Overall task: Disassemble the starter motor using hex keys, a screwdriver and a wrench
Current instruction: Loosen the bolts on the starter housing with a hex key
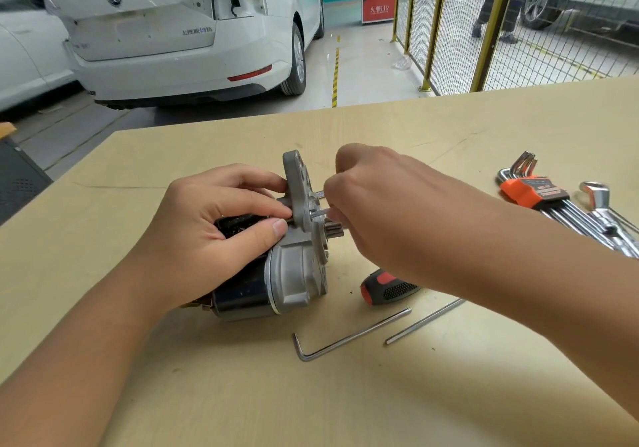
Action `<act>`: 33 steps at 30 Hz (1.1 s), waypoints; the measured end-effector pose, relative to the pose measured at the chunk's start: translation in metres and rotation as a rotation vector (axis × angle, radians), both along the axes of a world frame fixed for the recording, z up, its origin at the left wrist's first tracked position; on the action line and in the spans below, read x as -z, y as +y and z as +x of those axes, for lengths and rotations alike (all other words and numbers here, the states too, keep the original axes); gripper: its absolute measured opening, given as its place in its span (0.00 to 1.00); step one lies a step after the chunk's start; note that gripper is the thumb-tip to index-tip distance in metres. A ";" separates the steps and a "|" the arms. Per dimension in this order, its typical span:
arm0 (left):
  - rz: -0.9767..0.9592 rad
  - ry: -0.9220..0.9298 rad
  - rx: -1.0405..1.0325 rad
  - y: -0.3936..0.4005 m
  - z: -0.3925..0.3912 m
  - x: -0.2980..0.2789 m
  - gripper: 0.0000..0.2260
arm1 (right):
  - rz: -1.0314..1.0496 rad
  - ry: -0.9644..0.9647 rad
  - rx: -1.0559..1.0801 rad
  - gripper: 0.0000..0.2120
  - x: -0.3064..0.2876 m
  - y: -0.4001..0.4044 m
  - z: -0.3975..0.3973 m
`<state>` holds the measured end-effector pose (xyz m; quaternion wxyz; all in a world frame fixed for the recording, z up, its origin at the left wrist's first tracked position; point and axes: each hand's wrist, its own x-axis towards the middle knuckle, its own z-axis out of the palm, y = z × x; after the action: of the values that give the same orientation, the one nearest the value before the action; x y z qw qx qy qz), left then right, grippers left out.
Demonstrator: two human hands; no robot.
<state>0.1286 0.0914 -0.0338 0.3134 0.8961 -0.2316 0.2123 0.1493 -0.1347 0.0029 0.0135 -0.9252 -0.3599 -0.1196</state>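
My left forearm crosses the near worktop (pixel 449 394) toward 12 o'clock, and my left hand (pixel 214 225) curls its grip over the black body of the starter motor (pixel 276 266), thumb pressing the grey housing. At 3 o'clock from the motor's base a loose hex key (pixel 349 337) lies flat, its bent end nearest me, with a second straight key (pixel 423 322) just beside it. The screwdriver (pixel 387 289), black and red handled, lies partly under my right forearm. My right hand (pixel 377 197) blocks the motor's pinion end; its grip pinches a thin hex key shaft (pixel 320 214) set into the flange face. At 3 o'clock, well apart, sit the orange-holdered hex key set (pixel 532 190) and a wrench (pixel 600 204). The motor lies on its side mid-worktop, grey flange upright, black cylinder glossy.
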 end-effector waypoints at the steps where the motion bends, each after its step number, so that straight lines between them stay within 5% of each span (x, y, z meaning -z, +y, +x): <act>1: -0.001 0.000 -0.002 0.000 0.000 0.000 0.07 | -0.004 -0.015 0.006 0.09 0.000 0.001 -0.001; 8: -0.001 0.004 -0.004 -0.001 -0.001 -0.001 0.07 | -0.061 -0.209 0.064 0.12 -0.003 0.002 -0.010; 13: 0.002 -0.001 0.000 -0.002 -0.002 -0.002 0.08 | 0.012 -0.084 0.044 0.15 -0.002 0.001 -0.008; 16: 0.003 0.005 -0.007 -0.001 -0.001 -0.001 0.07 | 0.043 0.000 0.004 0.08 -0.005 -0.001 -0.005; 21: 0.004 0.007 -0.005 -0.001 -0.001 -0.001 0.07 | -0.053 0.007 0.002 0.17 -0.004 -0.001 -0.004; 27: 0.007 -0.004 0.001 -0.001 -0.001 0.000 0.07 | -0.073 -0.120 0.032 0.08 -0.004 0.001 -0.005; 31: 0.010 -0.008 0.007 0.000 0.000 0.000 0.07 | -0.031 -0.063 0.053 0.15 -0.003 0.000 -0.004; 33: 0.011 -0.007 0.008 0.000 0.000 0.000 0.07 | -0.008 -0.005 0.027 0.10 -0.003 -0.001 -0.002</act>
<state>0.1282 0.0912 -0.0339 0.3085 0.8961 -0.2373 0.2132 0.1477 -0.1358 0.0063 0.0072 -0.9296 -0.3481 -0.1207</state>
